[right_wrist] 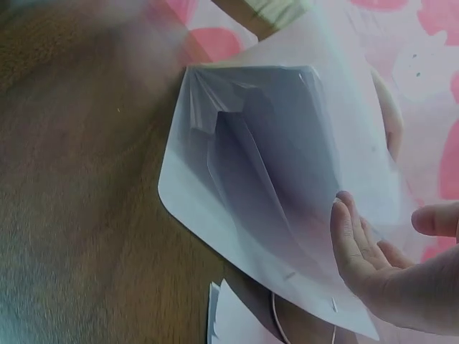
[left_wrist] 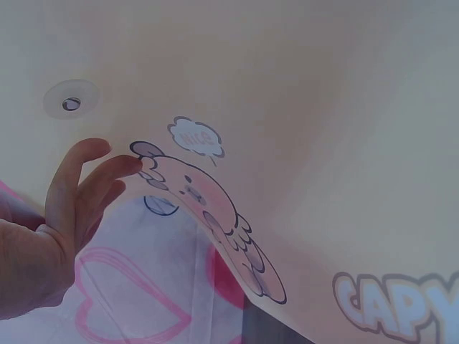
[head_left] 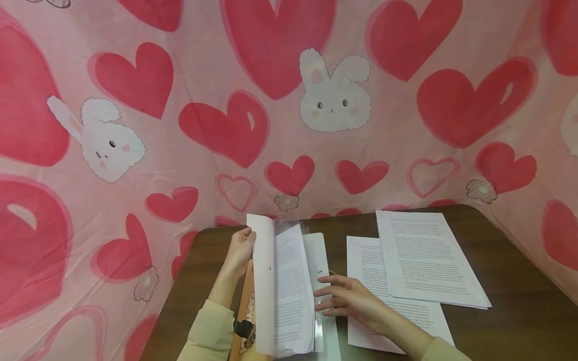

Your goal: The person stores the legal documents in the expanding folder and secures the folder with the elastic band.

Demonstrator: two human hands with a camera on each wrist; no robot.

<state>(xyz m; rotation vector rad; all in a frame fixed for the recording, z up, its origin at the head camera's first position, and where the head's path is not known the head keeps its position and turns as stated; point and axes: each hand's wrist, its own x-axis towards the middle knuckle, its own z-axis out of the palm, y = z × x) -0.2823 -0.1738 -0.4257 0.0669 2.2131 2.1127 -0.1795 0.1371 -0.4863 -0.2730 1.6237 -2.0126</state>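
Note:
A document folder [head_left: 325,281] stands part-opened on the table, its white cover [head_left: 264,291] raised on the left. The outside has a cartoon capybara [left_wrist: 204,197] and large letters [left_wrist: 394,308]. Clear plastic sleeves [right_wrist: 208,107] inside hold printed sheets [head_left: 291,281]. My left hand [head_left: 241,248] grips the raised cover near its upper left edge; in the left wrist view its fingers bend against the outer face, the thumb out of sight. My right hand [head_left: 352,301], fingers apart and loosely extended, is by the folder's right side; whether the fingertips touch the sleeve I cannot tell.
Two overlapping lots of printed paper lie right of the folder: an upper one [head_left: 429,255] and a lower one [head_left: 406,321] partly under it. A thin cord [right_wrist: 276,319] hangs by the folder's edge. Behind the brown table [head_left: 510,271] hangs a pink heart-patterned cloth [head_left: 280,135].

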